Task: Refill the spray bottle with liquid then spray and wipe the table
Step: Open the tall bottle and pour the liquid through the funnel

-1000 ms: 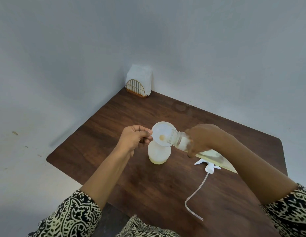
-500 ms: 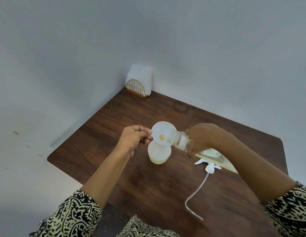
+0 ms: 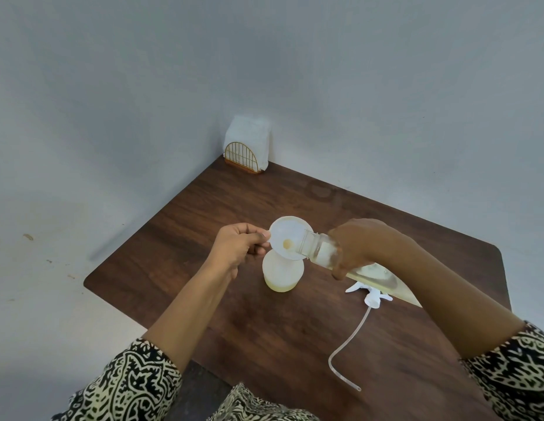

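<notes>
1. Spray bottle (image 3: 283,273): uncapped and upright near the middle of the desk (image 3: 173,238). It holds a shallow yellowish layer at its base, so I judge the fill to be at an early stage.
2. Funnel (image 3: 290,235): seated in the spray bottle's neck to guide liquid into the narrow opening. A small yellowish pool sits at its throat.
3. Left hand (image 3: 238,246): just left of the spray bottle, with thumb and forefinger pinching the funnel rim and the other fingers curled. The likely purpose is to steady the funnel against tipping.
4. Right hand (image 3: 360,247): wrapped round a clear refill bottle (image 3: 320,252) to the right of the spray bottle. The refill bottle is tilted almost flat with its mouth over the funnel bowl. The forearm enters from lower right.
5. Trigger head (image 3: 372,296): lies on the desk to the right of the spray bottle, partly beneath the refill bottle. It looks set aside to free the neck. Its dip tube (image 3: 345,350) trails toward the person.
6. Napkin holder (image 3: 248,153): well behind the spray bottle, in the desk's far corner. Probably the wiping supply.
</notes>
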Demonstrator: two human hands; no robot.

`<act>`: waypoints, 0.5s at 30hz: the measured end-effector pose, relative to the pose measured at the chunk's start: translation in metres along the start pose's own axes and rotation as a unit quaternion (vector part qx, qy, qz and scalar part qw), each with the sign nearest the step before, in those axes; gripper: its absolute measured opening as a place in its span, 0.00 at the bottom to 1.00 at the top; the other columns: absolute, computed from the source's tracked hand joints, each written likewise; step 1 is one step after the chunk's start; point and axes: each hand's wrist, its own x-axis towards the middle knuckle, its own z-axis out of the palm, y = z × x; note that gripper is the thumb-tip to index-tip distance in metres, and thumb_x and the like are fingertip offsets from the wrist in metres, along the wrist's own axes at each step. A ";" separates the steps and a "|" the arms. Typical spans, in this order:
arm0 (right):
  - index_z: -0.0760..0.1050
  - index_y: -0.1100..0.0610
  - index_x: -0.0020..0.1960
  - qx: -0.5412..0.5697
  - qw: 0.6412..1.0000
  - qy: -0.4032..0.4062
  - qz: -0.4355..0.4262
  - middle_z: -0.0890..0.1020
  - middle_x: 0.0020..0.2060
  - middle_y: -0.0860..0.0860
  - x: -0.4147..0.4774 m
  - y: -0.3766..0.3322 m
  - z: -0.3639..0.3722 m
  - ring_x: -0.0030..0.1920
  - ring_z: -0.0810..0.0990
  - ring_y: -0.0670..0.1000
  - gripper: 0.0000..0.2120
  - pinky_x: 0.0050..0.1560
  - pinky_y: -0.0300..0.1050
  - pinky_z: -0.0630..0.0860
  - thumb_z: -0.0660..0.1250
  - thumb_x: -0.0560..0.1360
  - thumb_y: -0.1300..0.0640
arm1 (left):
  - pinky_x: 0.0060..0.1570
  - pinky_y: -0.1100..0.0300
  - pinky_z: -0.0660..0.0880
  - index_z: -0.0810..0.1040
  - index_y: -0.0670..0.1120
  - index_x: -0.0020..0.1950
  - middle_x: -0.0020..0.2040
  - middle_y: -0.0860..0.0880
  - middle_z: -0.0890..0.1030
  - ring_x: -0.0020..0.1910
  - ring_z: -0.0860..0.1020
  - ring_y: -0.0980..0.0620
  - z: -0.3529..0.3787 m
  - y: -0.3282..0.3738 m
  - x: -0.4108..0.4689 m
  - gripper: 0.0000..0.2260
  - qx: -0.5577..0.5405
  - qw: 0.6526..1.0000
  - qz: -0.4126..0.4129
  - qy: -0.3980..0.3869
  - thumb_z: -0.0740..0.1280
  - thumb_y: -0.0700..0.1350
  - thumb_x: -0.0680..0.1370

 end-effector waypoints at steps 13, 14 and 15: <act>0.75 0.49 0.53 0.000 1.000 -0.011 0.004 0.80 0.43 0.45 0.001 -0.002 -0.001 0.46 0.77 0.49 0.22 0.45 0.45 0.75 0.71 0.63 0.40 | 0.33 0.62 0.79 0.82 0.37 0.46 0.34 0.44 0.82 0.28 0.76 0.54 0.001 0.001 -0.001 0.03 0.003 1.000 -0.004 0.004 0.70 0.36 0.74; 0.75 0.49 0.53 -0.001 1.000 -0.013 0.005 0.80 0.43 0.45 0.001 -0.002 -0.001 0.45 0.77 0.49 0.22 0.45 0.45 0.75 0.70 0.63 0.40 | 0.33 0.63 0.79 0.82 0.37 0.46 0.34 0.44 0.82 0.27 0.76 0.55 0.001 0.001 -0.001 0.03 0.001 1.000 -0.004 0.003 0.70 0.36 0.74; 0.75 0.49 0.54 -0.001 1.000 -0.014 0.005 0.80 0.44 0.45 0.001 -0.002 -0.002 0.45 0.77 0.49 0.22 0.45 0.45 0.75 0.70 0.63 0.40 | 0.33 0.62 0.79 0.82 0.37 0.46 0.34 0.44 0.82 0.27 0.76 0.55 0.001 0.001 -0.001 0.03 0.001 1.000 -0.004 0.003 0.70 0.35 0.74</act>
